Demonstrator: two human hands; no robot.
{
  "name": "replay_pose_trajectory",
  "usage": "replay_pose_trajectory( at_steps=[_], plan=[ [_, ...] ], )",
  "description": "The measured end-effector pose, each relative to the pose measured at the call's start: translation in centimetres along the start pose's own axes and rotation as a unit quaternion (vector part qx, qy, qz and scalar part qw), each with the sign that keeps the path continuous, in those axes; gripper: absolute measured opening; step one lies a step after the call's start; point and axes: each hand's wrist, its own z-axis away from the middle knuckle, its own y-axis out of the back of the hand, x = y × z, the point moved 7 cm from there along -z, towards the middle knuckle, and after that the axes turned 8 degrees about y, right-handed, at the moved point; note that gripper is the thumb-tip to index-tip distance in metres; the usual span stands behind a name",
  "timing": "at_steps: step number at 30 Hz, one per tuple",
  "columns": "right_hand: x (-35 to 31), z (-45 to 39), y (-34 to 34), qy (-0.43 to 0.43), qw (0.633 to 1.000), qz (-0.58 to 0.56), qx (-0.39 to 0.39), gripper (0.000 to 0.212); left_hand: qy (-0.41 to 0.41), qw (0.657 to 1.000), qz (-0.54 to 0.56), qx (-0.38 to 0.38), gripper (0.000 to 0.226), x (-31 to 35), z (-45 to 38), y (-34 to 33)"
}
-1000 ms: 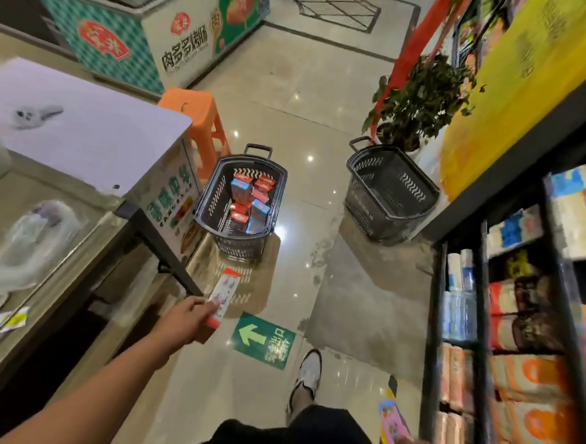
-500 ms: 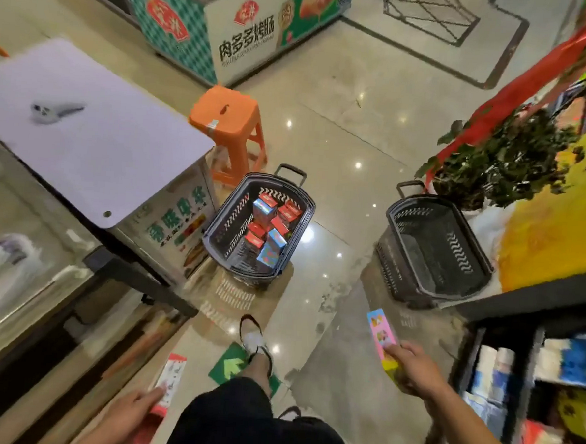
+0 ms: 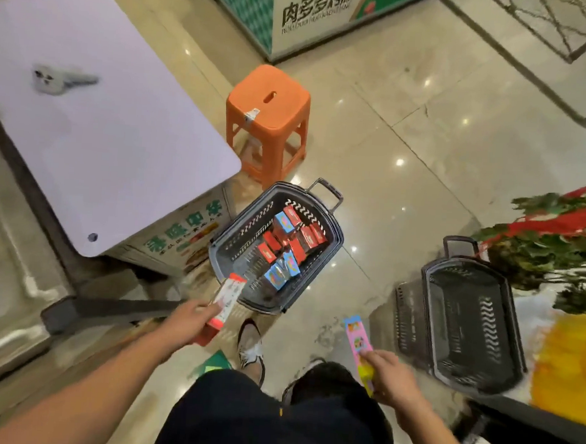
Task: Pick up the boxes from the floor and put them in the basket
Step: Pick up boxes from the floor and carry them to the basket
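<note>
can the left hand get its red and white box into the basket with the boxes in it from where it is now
Probably yes. The left hand holds the red and white box with its tip right at the near rim of the filled basket, which is open-topped, and nothing lies between them.

Indoor shop light, fairly bright, warm-ish, overhead lamps showing as small glare dots on the glossy floor (image 3: 427, 134), soft shadows under the orange stool (image 3: 267, 117), wide-angle bend twd edges, motion blur bottom right corner, overall soft, low-res.
</note>
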Motion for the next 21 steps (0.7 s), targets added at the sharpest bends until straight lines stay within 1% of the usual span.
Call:
replay_pose_trajectory(
  at_steps=[2, 4, 7, 9, 10, 12, 14, 15, 18, 21],
  plan=[
    [-4.7, -2.8, -0.2, 0.035, 0.999, 0.014, -0.012, 0.02, -0.009, 0.999, 0.046, 0.0, 0.034, 4.0, -0.6, -0.3],
    [-9.3, -6.0, -1.2, 0.074, 0.996, 0.04, -0.038, 0.021, 0.005, 0.995, 0.095, 0.005, 0.03, 6.3, -1.8, -0.9],
    [-14.8, -11.5, -5.1, 0.103, 0.986, 0.079, -0.101, 0.03, 0.042, 0.981, 0.191, 0.019, 0.027, 7.3, -4.7, -2.3],
    [-17.5, -15.8, -8.9, 0.113, 0.979, 0.097, -0.141, 0.038, 0.088, 0.956, 0.28, 0.019, 0.033, 6.9, -7.4, -4.2],
    [-18.2, -17.9, -11.0, 0.106, 0.975, 0.108, -0.16, 0.043, 0.108, 0.939, 0.328, 0.013, 0.037, 6.8, -8.7, -5.5],
    [-19.4, -21.9, -14.8, 0.125, 0.964, 0.136, -0.193, 0.054, 0.136, 0.908, 0.395, -0.004, 0.041, 7.1, -11.9, -8.1],
    [-20.1, -25.0, -18.3, 0.128, 0.959, 0.145, -0.205, 0.055, 0.159, 0.891, 0.426, 0.0, 0.049, 7.2, -15.6, -10.6],
    [-20.1, -26.4, -20.0, 0.124, 0.959, 0.147, -0.207, 0.054, 0.169, 0.886, 0.432, 0.011, 0.053, 7.4, -17.5, -11.5],
    [-19.4, -30.4, -25.5, 0.145, 0.946, 0.165, -0.24, 0.065, 0.17, 0.864, 0.468, 0.066, 0.058, 7.3, -23.8, -13.2],
    [-17.2, -34.9, -29.7, 0.118, 0.951, 0.16, -0.238, 0.072, 0.192, 0.856, 0.47, 0.098, 0.057, 7.0, -30.0, -14.1]
  ],
)
